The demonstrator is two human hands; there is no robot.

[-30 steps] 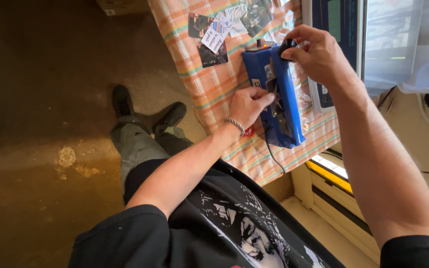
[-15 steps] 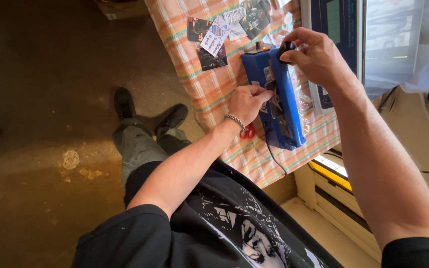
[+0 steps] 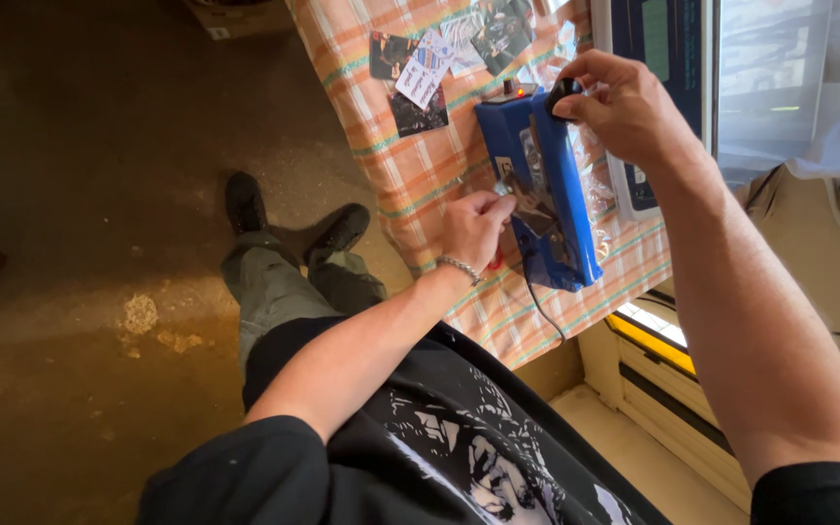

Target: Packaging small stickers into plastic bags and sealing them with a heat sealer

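We see an orange-and-green checked tablecloth (image 3: 420,165) covering the table. At its far end lie several photo cards (image 3: 418,70), scattered and overlapping. Right of the cloth stands a flat grey scale with a dark panel (image 3: 668,58). Left of the cloth, on the brown floor (image 3: 80,194), sit two black shoes (image 3: 289,219).

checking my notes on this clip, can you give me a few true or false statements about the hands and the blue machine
1. The right hand grips the black knob at the far end of the blue machine. True.
2. The left hand rests on the floor. False: it holds a small item at the machine's side, wrist bracelet visible.
3. The machine sits on an orange plaid tablecloth. True.
4. The tablecloth holds nothing but the machine. False: small photo cards lie on it too.
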